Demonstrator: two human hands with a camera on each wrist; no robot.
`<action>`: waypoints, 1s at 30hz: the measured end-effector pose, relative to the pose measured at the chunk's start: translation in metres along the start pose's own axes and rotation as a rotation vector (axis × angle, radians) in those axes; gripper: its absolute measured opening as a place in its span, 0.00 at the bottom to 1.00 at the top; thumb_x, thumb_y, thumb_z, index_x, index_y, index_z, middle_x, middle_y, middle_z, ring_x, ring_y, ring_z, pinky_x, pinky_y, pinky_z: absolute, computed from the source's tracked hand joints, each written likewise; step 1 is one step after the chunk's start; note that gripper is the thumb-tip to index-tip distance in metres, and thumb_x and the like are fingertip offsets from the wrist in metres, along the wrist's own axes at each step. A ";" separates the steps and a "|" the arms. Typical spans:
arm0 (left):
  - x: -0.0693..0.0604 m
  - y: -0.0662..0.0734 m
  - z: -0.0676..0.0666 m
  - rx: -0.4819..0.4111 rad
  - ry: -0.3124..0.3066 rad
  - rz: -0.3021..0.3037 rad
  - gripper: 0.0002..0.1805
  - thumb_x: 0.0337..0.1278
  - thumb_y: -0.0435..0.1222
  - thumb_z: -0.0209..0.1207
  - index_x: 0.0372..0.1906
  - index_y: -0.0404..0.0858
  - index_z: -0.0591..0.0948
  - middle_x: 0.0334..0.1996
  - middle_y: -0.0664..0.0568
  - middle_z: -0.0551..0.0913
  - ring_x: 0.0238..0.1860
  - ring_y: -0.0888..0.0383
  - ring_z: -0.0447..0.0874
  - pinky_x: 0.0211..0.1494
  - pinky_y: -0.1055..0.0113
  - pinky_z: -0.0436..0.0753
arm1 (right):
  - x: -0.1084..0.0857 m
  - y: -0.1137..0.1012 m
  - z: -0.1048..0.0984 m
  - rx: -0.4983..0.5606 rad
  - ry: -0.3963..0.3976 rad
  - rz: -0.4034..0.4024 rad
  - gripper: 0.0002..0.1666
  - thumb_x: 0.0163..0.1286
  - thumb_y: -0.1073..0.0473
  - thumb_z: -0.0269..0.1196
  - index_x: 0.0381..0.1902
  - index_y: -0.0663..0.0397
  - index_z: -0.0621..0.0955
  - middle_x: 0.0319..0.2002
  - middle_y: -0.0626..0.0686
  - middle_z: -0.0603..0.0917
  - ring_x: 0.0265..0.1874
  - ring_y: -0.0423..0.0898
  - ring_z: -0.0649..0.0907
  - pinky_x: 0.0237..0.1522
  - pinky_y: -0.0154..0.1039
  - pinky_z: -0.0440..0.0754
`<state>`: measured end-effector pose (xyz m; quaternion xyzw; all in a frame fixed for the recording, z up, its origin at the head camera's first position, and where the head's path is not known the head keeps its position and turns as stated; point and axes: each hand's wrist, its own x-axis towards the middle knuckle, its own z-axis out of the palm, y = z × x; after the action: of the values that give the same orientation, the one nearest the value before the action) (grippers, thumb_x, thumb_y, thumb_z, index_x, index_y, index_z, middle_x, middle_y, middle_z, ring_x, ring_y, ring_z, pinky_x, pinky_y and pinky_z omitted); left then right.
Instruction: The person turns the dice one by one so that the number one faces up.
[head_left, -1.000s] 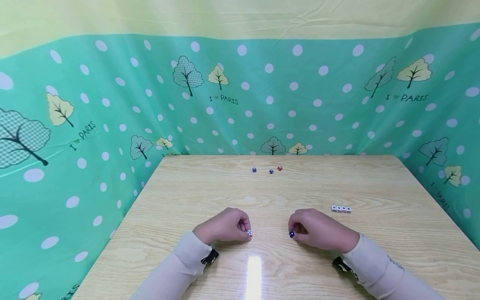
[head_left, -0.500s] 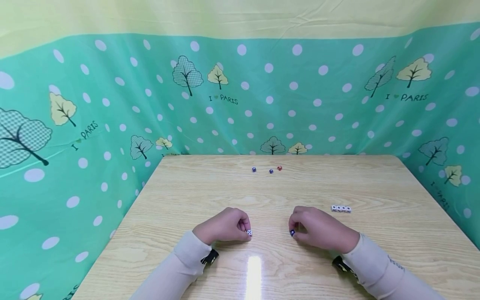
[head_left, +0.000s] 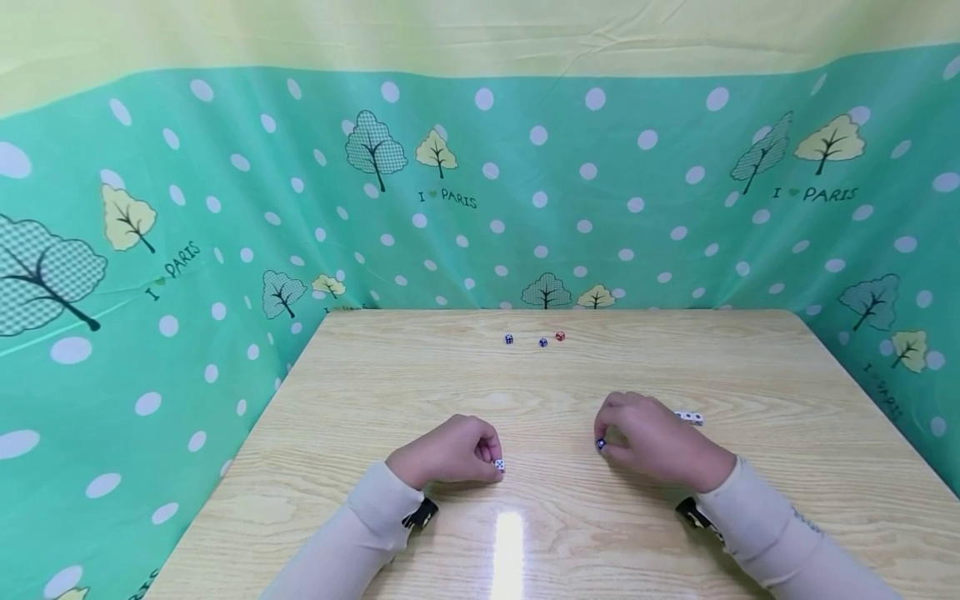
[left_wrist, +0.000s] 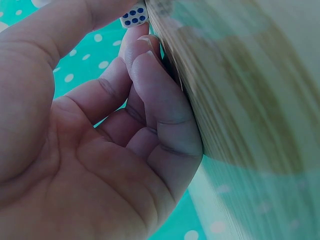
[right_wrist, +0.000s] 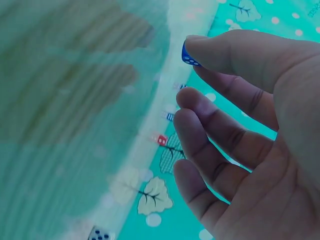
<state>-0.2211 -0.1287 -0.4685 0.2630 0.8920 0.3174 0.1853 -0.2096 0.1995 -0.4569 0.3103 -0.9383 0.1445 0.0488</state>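
Observation:
Between thumb and index finger, my left hand (head_left: pixel 453 450) pinches a white die (head_left: pixel 499 465) low over the table. Blue pips show on that white die (left_wrist: pixel 134 17) in the left wrist view, and the other fingers curl beneath. Further right, my right hand (head_left: pixel 648 437) pinches a blue die (head_left: pixel 601 445) with white pips. In the right wrist view the thumb covers much of this blue die (right_wrist: pixel 190 56), while the remaining fingers are loosely bent. Just behind the right hand lies a row of white dice (head_left: pixel 690 417), its left end hidden by the hand.
Toward the back of the wooden table (head_left: pixel 405 375) lie two blue dice, one on the left (head_left: pixel 508 339) and one nearer the middle (head_left: pixel 543 342). Beside the latter sits a red die (head_left: pixel 560 336). A green dotted curtain (head_left: pixel 480 200) hangs around the table's back and sides.
My right hand has moved away from me and slightly right with the blue die, now covering part of the white row. The left hand has stayed in place with its white die.

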 end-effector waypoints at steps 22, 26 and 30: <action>0.001 -0.001 -0.001 0.004 -0.009 0.003 0.10 0.52 0.36 0.75 0.29 0.47 0.83 0.26 0.61 0.82 0.29 0.66 0.78 0.37 0.72 0.80 | -0.004 0.044 -0.015 -0.067 0.037 0.182 0.09 0.58 0.60 0.76 0.30 0.39 0.87 0.42 0.48 0.86 0.45 0.55 0.83 0.47 0.59 0.81; 0.001 -0.001 -0.001 0.004 -0.008 0.004 0.10 0.51 0.36 0.75 0.29 0.47 0.83 0.26 0.61 0.82 0.29 0.66 0.79 0.37 0.72 0.81 | -0.005 0.049 -0.017 -0.086 0.039 0.196 0.08 0.57 0.60 0.76 0.30 0.40 0.87 0.42 0.49 0.86 0.44 0.55 0.83 0.46 0.59 0.81; 0.000 -0.001 -0.001 -0.001 -0.008 0.004 0.10 0.52 0.36 0.75 0.29 0.46 0.83 0.26 0.60 0.82 0.29 0.66 0.78 0.37 0.72 0.80 | -0.006 0.055 -0.017 -0.100 0.032 0.212 0.08 0.57 0.60 0.76 0.30 0.41 0.87 0.42 0.50 0.87 0.44 0.56 0.84 0.45 0.60 0.81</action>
<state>-0.2225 -0.1296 -0.4683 0.2662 0.8906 0.3171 0.1883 -0.2373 0.2503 -0.4547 0.2040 -0.9710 0.1071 0.0636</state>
